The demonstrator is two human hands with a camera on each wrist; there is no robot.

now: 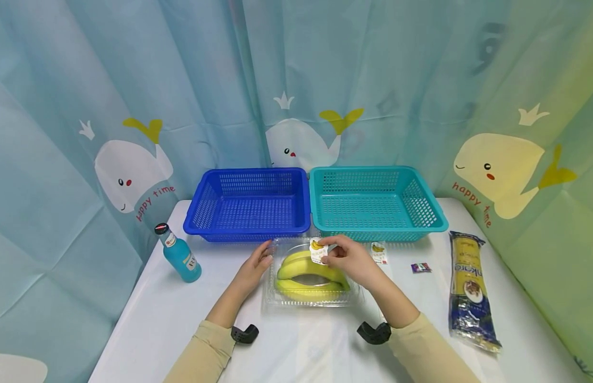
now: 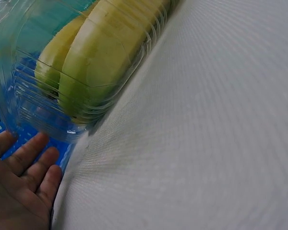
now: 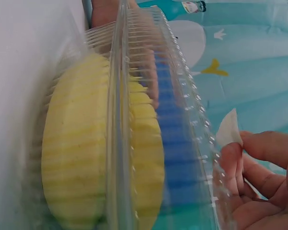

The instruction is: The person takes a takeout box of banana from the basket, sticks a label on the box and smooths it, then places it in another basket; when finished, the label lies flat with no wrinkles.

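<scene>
Your left hand (image 1: pixel 254 269): fingers loosely extended. Your right hand (image 1: pixel 350 259): thumb and forefinger pinching. Both forearms (image 1: pixel 395 304) reach forward.

**Curtained in, like a small staged booth**

I'm working in what looks like a makeshift booth for staged handling; which building holds it, I can't tell. A pale blue curtain (image 1: pixel 219 80) hangs beyond my left hand (image 1: pixel 250 268) and my right hand (image 1: pixel 351 260) and closes in both sides, greener toward the right, printed with whales and "happy time". Under my hands is a plain white worktop (image 1: pixel 148 330). Just ahead of them a blue basket (image 1: pixel 248 235) and a teal basket (image 1: pixel 373 170) sit side by side. Groceries are spaced around me: bananas (image 1: pixel 301 268) between my hands, a bottle (image 1: pixel 183 261) to the left, a food packet (image 1: pixel 468 287) farther right. Each wrist wears a black device (image 1: pixel 245 334).
</scene>
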